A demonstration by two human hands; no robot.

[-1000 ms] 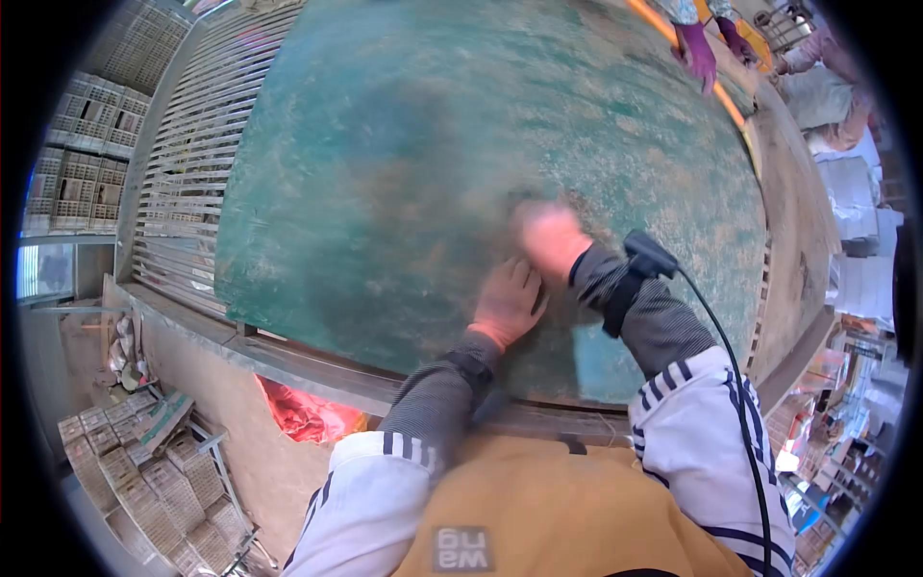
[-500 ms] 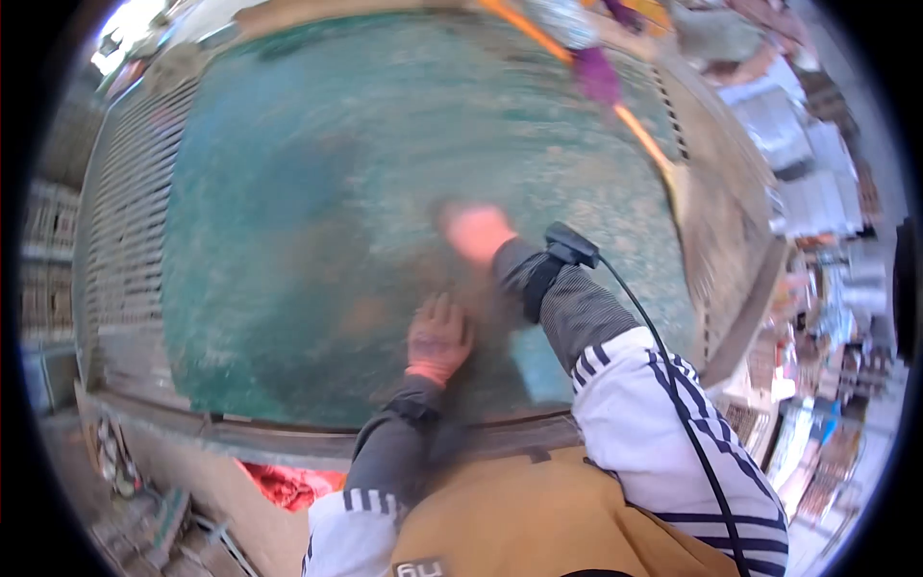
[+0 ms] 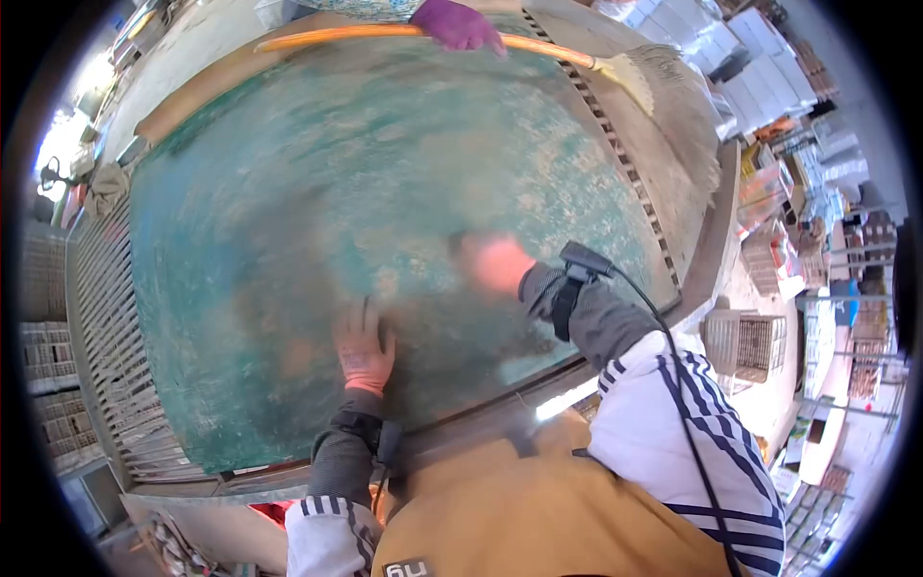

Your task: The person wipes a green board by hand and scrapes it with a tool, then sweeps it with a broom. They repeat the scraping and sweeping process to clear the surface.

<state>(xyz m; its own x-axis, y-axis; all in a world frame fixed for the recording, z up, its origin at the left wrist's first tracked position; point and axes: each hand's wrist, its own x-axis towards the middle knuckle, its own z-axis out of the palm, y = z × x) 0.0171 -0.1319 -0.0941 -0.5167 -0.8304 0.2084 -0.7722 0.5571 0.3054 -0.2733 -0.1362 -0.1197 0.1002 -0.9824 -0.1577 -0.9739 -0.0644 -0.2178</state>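
A large table with a worn, stained green top (image 3: 538, 183) spreads before me. My left hand (image 3: 364, 351), in an orange-pink glove, rests on its near part with the fingers stretched out. To the right and a little farther off, my right hand (image 3: 500, 263) is low over the green top, smeared by motion. Something dark shows at its finger end, and I cannot tell whether it is a held thing or part of the glove. A strapped black device (image 3: 582, 260) with a cable sits on my right wrist.
Across the table a co-worker's purple-gloved hand (image 3: 460, 26) grips the orange handle of a broom (image 3: 625, 77), whose bristles lie at the far right corner. A slatted edge (image 3: 106, 346) runs along the left. Crates (image 3: 760, 341) and stacked white boxes (image 3: 760, 67) stand at right.
My view has turned. My left hand appears farther left, and my right hand slightly right and nearer, still blurred. The co-worker's broom now lies more level across the far edge.
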